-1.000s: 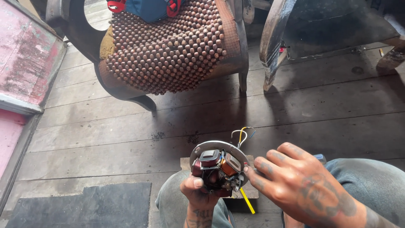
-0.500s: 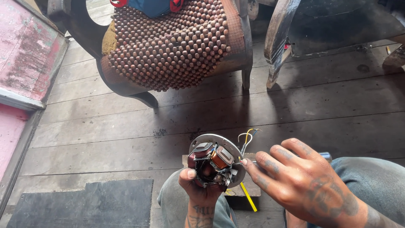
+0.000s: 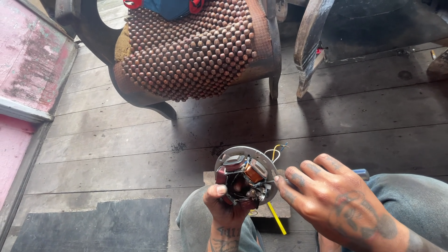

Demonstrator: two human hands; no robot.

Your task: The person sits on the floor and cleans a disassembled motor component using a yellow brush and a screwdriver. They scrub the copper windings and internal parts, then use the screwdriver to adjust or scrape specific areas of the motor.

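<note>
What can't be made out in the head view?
- Tool in right hand: only a blue end shows past the fingers; its tip is hidden.
- Underside of stator plate: covered by left hand.
- Yellow stick: upper part is behind the plate.
- Blue object on beaded chair: cut by the top edge.

The right hand [image 3: 338, 203] is covering most of whatever tool it's gripping, only a bit of blue handle [image 3: 360, 173] is poking out past the knuckles. The left hand [image 3: 226, 207] is hiding the lower part of the stator plate [image 3: 242, 177], and its palm side isn't showing. The yellow stick [image 3: 277, 219] is running under the right hand, probably a pencil. The beaded chair [image 3: 191, 46] is getting cut off at the top edge.
</note>
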